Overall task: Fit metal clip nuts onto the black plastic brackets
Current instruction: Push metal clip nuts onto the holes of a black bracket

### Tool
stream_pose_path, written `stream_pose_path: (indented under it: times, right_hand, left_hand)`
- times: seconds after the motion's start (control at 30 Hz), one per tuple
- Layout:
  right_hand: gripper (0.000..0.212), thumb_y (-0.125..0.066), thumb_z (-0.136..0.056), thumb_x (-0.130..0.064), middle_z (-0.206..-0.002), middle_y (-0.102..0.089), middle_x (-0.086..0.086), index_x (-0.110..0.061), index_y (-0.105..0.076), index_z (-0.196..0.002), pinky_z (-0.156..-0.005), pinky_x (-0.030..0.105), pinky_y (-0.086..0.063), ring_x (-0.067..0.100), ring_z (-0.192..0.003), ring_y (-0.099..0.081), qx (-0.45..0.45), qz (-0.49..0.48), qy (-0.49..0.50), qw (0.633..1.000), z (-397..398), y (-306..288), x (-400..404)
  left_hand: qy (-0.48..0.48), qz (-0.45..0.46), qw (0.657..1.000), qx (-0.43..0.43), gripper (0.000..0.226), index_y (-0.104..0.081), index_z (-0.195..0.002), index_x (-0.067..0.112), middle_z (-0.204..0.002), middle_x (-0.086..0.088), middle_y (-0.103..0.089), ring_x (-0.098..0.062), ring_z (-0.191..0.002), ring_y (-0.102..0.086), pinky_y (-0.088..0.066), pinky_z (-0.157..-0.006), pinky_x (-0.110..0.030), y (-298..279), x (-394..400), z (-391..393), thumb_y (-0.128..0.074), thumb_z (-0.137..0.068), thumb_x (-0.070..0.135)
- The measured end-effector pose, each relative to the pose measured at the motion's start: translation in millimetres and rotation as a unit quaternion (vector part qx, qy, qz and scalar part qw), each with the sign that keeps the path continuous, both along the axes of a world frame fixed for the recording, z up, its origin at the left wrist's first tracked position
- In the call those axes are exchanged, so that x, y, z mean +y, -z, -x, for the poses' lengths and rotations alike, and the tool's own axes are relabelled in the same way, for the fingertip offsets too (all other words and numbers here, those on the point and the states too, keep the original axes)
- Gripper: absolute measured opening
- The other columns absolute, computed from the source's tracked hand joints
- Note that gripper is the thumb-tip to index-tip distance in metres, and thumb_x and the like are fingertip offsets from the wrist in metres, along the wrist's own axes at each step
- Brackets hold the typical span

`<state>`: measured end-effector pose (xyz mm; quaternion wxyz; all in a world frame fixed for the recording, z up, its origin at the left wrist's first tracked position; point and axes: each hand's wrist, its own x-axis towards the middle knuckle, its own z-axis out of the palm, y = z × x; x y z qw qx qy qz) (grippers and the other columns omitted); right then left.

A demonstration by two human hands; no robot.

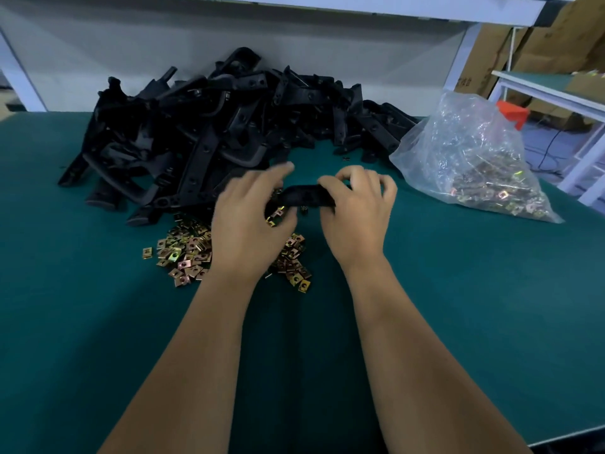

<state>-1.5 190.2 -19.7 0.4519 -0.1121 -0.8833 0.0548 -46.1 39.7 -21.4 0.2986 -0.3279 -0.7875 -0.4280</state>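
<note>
Both hands gripping one black bracket (302,195), lying crosswise: right hand (355,208) curling over right end, left hand (250,221) pinching clip nut (274,217) underneath. No readable labels.

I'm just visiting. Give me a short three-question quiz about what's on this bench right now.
1. True or false: the loose clip nuts lie nearer the person than the bracket pile.
2. What does the right hand hold?
3. The clear bag lies on which side: A left, B right?

Key: 1 true. 2 a black bracket, also met by the left hand, which pinches a clip nut. 3 B.
</note>
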Motion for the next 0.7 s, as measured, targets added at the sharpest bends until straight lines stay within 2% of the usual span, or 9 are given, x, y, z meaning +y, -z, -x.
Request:
stream_pose_path:
  times: [0.1,0.17,0.23,0.3,0.37,0.4,0.47,0.63,0.7]
  right_hand:
    - [0.064,-0.075,-0.074,-0.005,-0.132,-0.055,0.014,-0.022,-0.06,-0.134,-0.107,0.047,-0.028,0.024,-0.121,-0.047,0.089,0.004,0.004,0.996,2.1,-5.9,-10.7]
    - [0.08,-0.078,-0.075,-0.012,-0.143,-0.041,0.017,-0.02,-0.043,-0.147,-0.111,0.047,-0.024,0.024,-0.129,-0.038,0.125,0.107,0.027,0.986,4.1,-9.2,-13.6]
    - [0.069,-0.073,-0.081,-0.014,-0.14,-0.041,0.012,-0.017,-0.044,-0.144,-0.11,0.042,-0.024,0.024,-0.127,-0.041,0.125,0.234,0.053,0.963,2.5,-8.6,-6.3]
    - [0.034,-0.059,-0.091,-0.015,-0.127,-0.052,0.008,-0.014,-0.06,-0.125,-0.104,0.038,-0.031,0.027,-0.118,-0.05,0.07,0.328,0.087,0.938,0.4,-5.0,11.0]
    - [0.021,-0.046,-0.095,-0.019,-0.113,-0.061,0.009,-0.012,-0.066,-0.099,-0.097,0.039,-0.039,0.031,-0.104,-0.053,-0.036,0.385,0.116,0.915,-1.5,-2.4,22.9]
    - [0.022,-0.044,-0.093,-0.02,-0.108,-0.064,0.009,-0.012,-0.064,-0.091,-0.092,0.039,-0.04,0.032,-0.099,-0.053,-0.096,0.384,0.123,0.91,-2.1,-1.3,25.3]
    - [0.024,-0.046,-0.09,-0.025,-0.101,-0.064,0.006,-0.013,-0.067,-0.091,-0.085,0.037,-0.036,0.03,-0.095,-0.048,-0.185,0.343,0.121,0.913,-0.8,1.5,23.9]
    - [0.036,-0.054,-0.092,-0.025,-0.12,-0.058,0.005,-0.022,-0.06,-0.127,-0.094,0.038,-0.032,0.029,-0.115,-0.046,-0.21,0.193,0.046,0.957,2.4,3.1,11.6]
    - [0.039,-0.053,-0.094,-0.022,-0.124,-0.057,0.004,-0.025,-0.057,-0.132,-0.097,0.037,-0.03,0.027,-0.118,-0.044,-0.198,0.151,0.001,0.968,4.3,2.4,7.5]
  left_hand:
    - [0.005,0.023,0.998,-0.053,0.034,-0.068,-0.122,0.013,-0.111,-0.003,-0.064,-0.023,-0.102,-0.061,-0.052,-0.088,-0.041,3.0,4.1,-0.9,-0.066,-0.089,0.009]
    - [-0.016,-0.032,0.993,-0.112,0.022,-0.068,-0.117,0.016,-0.104,0.003,-0.064,-0.011,-0.096,-0.059,-0.049,-0.084,-0.026,2.0,2.9,2.3,-0.061,-0.096,0.017]
    - [-0.029,-0.144,0.969,-0.199,0.01,-0.066,-0.102,0.027,-0.089,0.013,-0.063,0.005,-0.08,-0.055,-0.042,-0.071,-0.011,-2.3,-0.7,5.7,-0.058,-0.098,0.025]
    - [-0.003,-0.287,0.911,-0.297,0.015,-0.066,-0.084,0.031,-0.079,0.016,-0.064,0.008,-0.071,-0.055,-0.044,-0.066,-0.008,-6.5,-5.3,9.5,-0.059,-0.098,0.026]
    - [0.055,-0.417,0.816,-0.397,0.023,-0.067,-0.078,0.031,-0.081,0.014,-0.07,-0.001,-0.077,-0.063,-0.051,-0.065,-0.019,-11.3,-9.9,11.2,-0.06,-0.098,0.024]
    - [0.081,-0.458,0.774,-0.431,0.022,-0.067,-0.08,0.031,-0.082,0.013,-0.072,-0.004,-0.077,-0.066,-0.052,-0.062,-0.022,-12.7,-11.5,11.7,-0.058,-0.099,0.024]
    - [0.108,-0.5,0.725,-0.462,0.018,-0.064,-0.085,0.03,-0.082,0.015,-0.073,-0.002,-0.074,-0.066,-0.05,-0.06,-0.021,-12.9,-13.3,12.9,-0.056,-0.101,0.025]
    - [0.109,-0.51,0.7,-0.488,0.016,-0.061,-0.088,0.025,-0.084,0.011,-0.07,-0.008,-0.078,-0.062,-0.05,-0.059,-0.02,-11.0,-10.4,14.2,-0.053,-0.102,0.023]
    - [0.106,-0.522,0.681,-0.502,0.016,-0.058,-0.086,0.022,-0.089,0.005,-0.065,-0.011,-0.072,-0.057,-0.047,-0.054,-0.019,-9.8,-9.0,15.0,-0.053,-0.102,0.017]
